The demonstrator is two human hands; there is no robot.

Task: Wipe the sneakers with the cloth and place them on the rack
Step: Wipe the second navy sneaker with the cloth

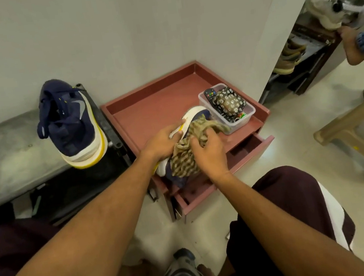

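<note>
In the head view, your left hand (pixel 165 140) grips the white sole edge of a navy sneaker with a white-and-yellow sole (pixel 196 113). The sneaker lies on its side at the front edge of the reddish-brown drawer cabinet with a tray-like top (pixel 155 111). Your right hand (pixel 209 155) clutches a checked olive-and-beige cloth (pixel 185 161) and holds it against the sneaker's upper. The cloth and both hands hide most of the shoe, so you see only its toe and a bit of its heel. You cannot tell whether it rests on the tray or is lifted just off it.

On the cabinet's right side, just beside the sneaker's toe, stands a clear plastic box (pixel 250 113). It holds a black remote control (pixel 209 93) and a dark flower-print pouch (pixel 229 102); the smaller items under them are too jumbled to name.

Left of the cabinet, a second navy sneaker (pixel 70 126) sits tipped on a grey ledge (pixel 12 149). Well to the cabinet's right, a dark shoe rack (pixel 310 40) is cut off by the frame edge, and the shoes on it are blurred.
</note>
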